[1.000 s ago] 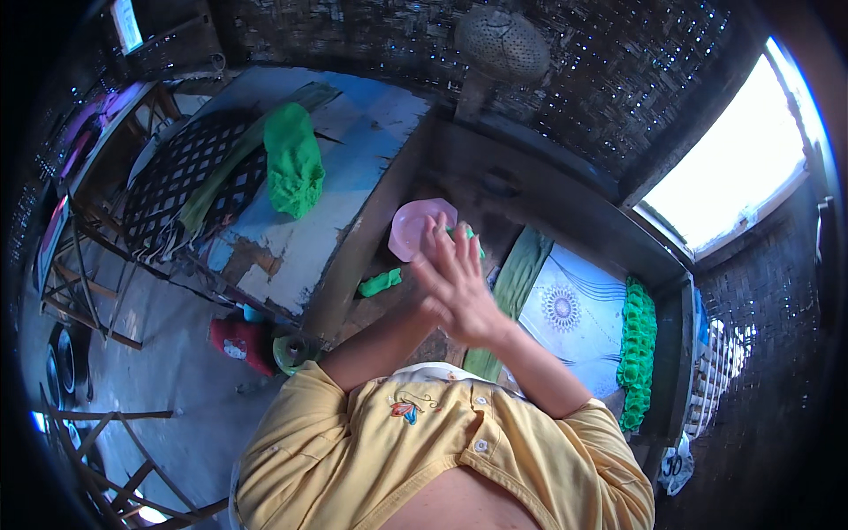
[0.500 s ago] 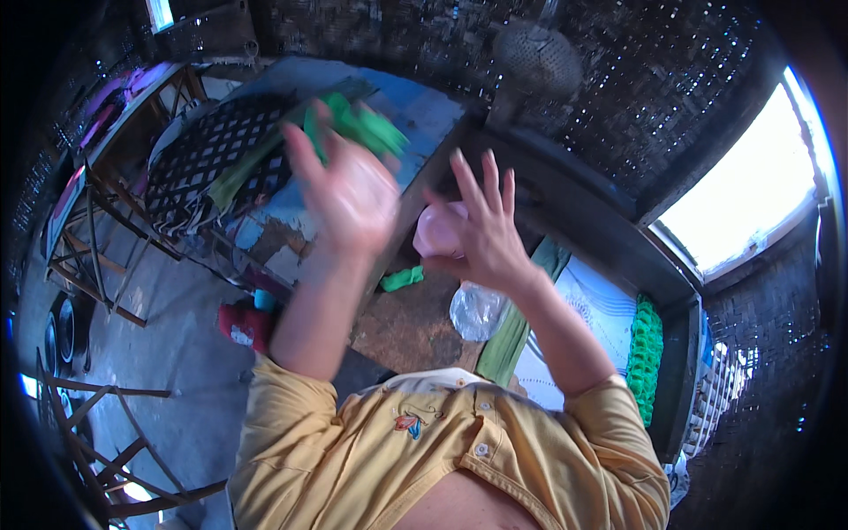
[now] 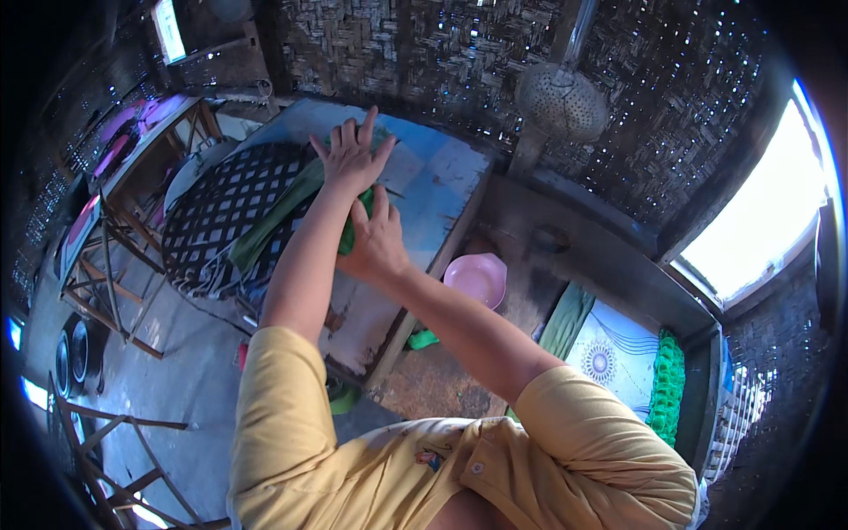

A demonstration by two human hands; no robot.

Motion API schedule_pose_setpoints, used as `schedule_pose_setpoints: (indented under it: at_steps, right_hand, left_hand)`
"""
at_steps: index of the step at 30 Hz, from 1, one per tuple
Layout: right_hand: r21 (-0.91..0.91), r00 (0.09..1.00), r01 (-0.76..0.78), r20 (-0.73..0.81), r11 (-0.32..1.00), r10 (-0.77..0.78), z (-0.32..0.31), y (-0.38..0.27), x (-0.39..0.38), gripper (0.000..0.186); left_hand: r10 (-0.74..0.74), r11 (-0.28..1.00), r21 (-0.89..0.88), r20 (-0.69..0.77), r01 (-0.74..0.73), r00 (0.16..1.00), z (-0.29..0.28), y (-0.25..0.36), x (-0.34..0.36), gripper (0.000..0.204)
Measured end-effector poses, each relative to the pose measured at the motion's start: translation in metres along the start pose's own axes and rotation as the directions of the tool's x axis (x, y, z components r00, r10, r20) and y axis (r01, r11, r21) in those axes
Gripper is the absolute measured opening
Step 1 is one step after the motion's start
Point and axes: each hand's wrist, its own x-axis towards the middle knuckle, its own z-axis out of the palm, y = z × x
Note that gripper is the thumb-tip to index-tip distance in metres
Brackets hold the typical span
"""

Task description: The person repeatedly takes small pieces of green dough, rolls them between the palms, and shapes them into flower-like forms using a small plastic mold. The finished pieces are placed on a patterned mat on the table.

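Observation:
My left hand (image 3: 352, 157), fingers spread, is over the upper end of a long dark-green leaf strip (image 3: 278, 215) on the blue-and-white board (image 3: 434, 186). Just below it, my right hand (image 3: 375, 234) has its fingers bent on a bright-green crumpled bundle (image 3: 347, 236), mostly hidden by both hands and my left forearm. The leaf crosses a black woven mat (image 3: 201, 230). To the right, lower down, a pink bowl (image 3: 474, 284) rests on a brown surface (image 3: 411, 389), near a small green piece (image 3: 422, 339) partly covered by my right arm.
Beyond the brown surface lie another leaf strip (image 3: 565, 322), a white patterned sheet (image 3: 596, 340) and a column of green molded pieces (image 3: 664, 393). A perforated metal scoop (image 3: 561, 102) hangs on the woven wall. Bamboo-legged stands (image 3: 115, 274) and dark pans (image 3: 75, 349) are at the left.
Both hands have moved from above the pink bowl up and left to the board, where they cover most of the green bundle. The view has shifted slightly.

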Motion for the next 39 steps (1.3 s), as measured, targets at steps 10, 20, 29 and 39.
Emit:
schedule_pose_setpoints:
  at_steps: [10, 20, 29, 39]
  right_hand:
    - [0.129, 0.998, 0.02, -0.054, 0.991, -0.013, -0.004, 0.013, 0.017, 0.049]
    - [0.159, 0.987, -0.095, 0.145, 0.983, 0.072, -0.01, 0.013, 0.018, 0.054]
    - [0.141, 0.999, -0.036, 0.044, 0.989, 0.03, -0.088, 0.037, -0.064, 0.084]
    - [0.372, 0.927, -0.314, -0.079, 0.874, 0.366, -0.243, 0.085, -0.148, 0.02]
  left_hand:
    - [-0.021, 0.985, -0.17, 0.03, 0.026, 0.999, 0.024, -0.027, 0.009, 0.067]
    - [-0.052, 0.991, -0.117, 0.104, 0.064, 0.993, 0.022, -0.032, 0.01, 0.069]
    - [-0.039, 0.995, 0.096, 0.037, 0.036, 0.999, 0.012, -0.013, 0.003, 0.066]
    - [0.227, -0.768, -0.556, 0.229, 0.318, 0.947, -0.102, 0.095, -0.028, 0.042]
